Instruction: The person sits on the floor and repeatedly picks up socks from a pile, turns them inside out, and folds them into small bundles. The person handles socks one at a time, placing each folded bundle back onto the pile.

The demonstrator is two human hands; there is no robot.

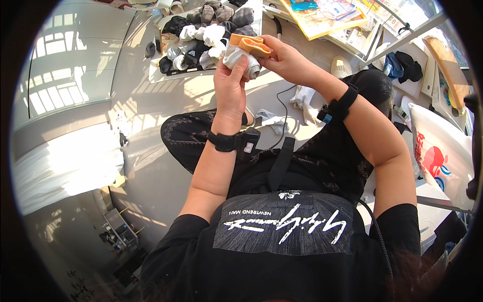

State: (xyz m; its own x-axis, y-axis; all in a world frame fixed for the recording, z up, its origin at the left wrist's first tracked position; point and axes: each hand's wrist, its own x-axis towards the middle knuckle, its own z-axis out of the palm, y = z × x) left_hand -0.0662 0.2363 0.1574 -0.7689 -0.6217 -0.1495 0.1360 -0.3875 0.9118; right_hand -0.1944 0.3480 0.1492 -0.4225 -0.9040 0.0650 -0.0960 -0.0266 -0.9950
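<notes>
Out in front of my crossed legs, both hands hold a partly rolled white and grey sock with an orange cuff (238, 58). My left hand (232, 85) grips the white roll from below, its thumb pressed against the front. The fingers of my right hand (288, 60) pinch the orange cuff on its right side. Just beyond the left hand is a pile of balled socks (205, 36) in white, black and grey. On the floor nearer my legs lie a loose pale grey sock (272, 120) and a loose white sock (303, 102).
A grey sock ball (150, 50) rests on the floor left of the pile. A thin cable (281, 100) runs between my legs. A yellow-framed tray (324, 19) with papers stands upper right, above a beige shoe (340, 67). A printed white bag (439, 151) is at my right.
</notes>
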